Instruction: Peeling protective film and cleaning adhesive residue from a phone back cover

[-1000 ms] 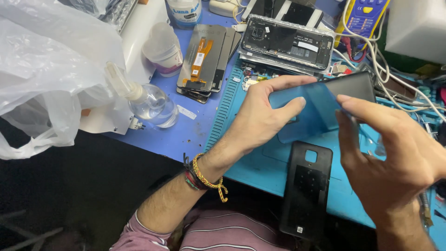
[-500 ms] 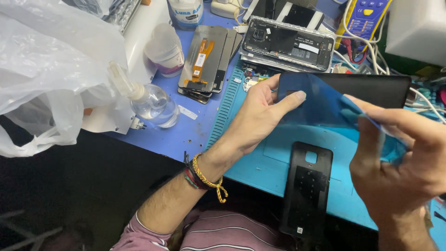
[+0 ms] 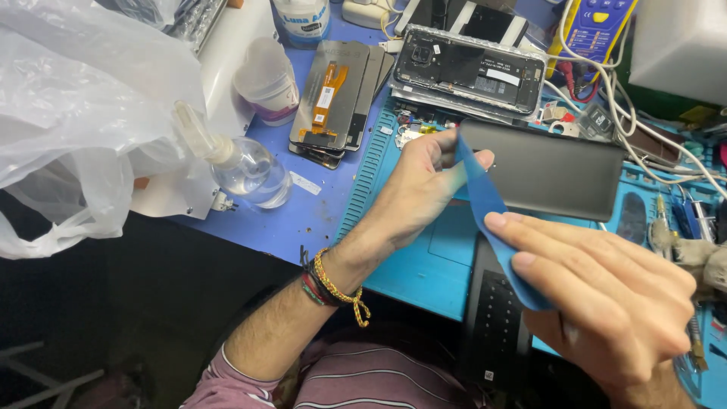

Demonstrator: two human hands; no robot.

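My left hand (image 3: 420, 189) grips the left end of a dark phone screen panel (image 3: 549, 170) held above the teal work mat (image 3: 424, 257). My right hand (image 3: 606, 291) pinches a blue protective film (image 3: 492, 220) that is peeled almost wholly off the panel and still clings at its left end near my left fingers. A black phone back cover (image 3: 496, 318) lies on the mat under my right hand, partly hidden by it.
An opened phone body (image 3: 469, 72) and stacked screen assemblies (image 3: 337, 98) lie at the back. A clear liquid bottle (image 3: 242, 170), a small plastic cup (image 3: 265, 79), a white plastic bag (image 3: 68, 129), a meter (image 3: 598, 30), cables and tools crowd the bench.
My right hand has pulled the blue film down and toward me, stripping it from the panel. The panel's dark surface is now bare.
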